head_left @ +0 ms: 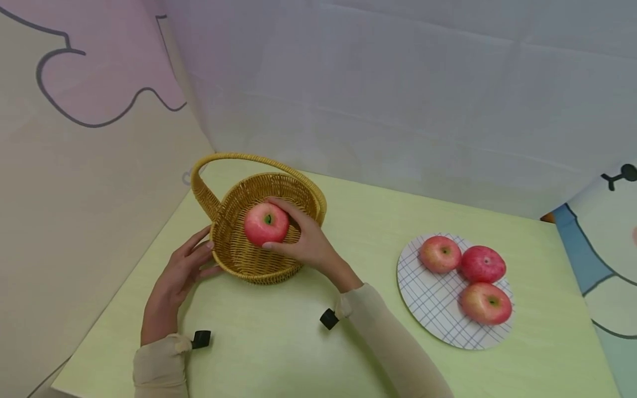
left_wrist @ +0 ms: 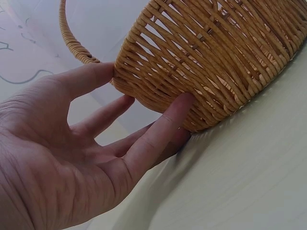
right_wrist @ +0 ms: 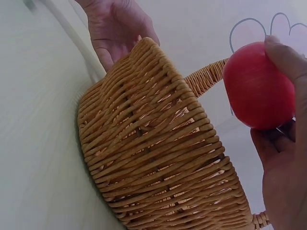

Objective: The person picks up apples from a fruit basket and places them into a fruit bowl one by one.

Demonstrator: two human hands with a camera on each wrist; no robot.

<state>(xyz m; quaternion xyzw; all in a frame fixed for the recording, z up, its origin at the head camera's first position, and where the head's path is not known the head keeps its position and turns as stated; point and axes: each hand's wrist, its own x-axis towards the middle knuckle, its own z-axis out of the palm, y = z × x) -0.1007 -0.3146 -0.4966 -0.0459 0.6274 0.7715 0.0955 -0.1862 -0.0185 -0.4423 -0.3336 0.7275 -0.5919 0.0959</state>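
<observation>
My right hand [head_left: 311, 243] grips a red apple [head_left: 266, 224] between thumb and fingers, over the mouth of a round wicker basket [head_left: 234, 265]. In the right wrist view this apple [right_wrist: 259, 86] shows above the basket rim, with the thumb across one side. On the basket's left side, my left hand [head_left: 181, 273] rests its fingertips against the woven wall. The left wrist view shows its fingers [left_wrist: 158, 134] spread and fairly straight, touching the wicker [left_wrist: 201, 57]. The basket's tall arched handle [head_left: 249, 157] stands up.
To the right, a round plate [head_left: 428, 304] with a blue grid pattern bears three apples [head_left: 483, 264]. Basket and plate stand on a pale yellow-green table [head_left: 278, 342]. Behind it hangs a pale backdrop [head_left: 398, 99]; another patterned sheet [head_left: 99, 182] borders the left side.
</observation>
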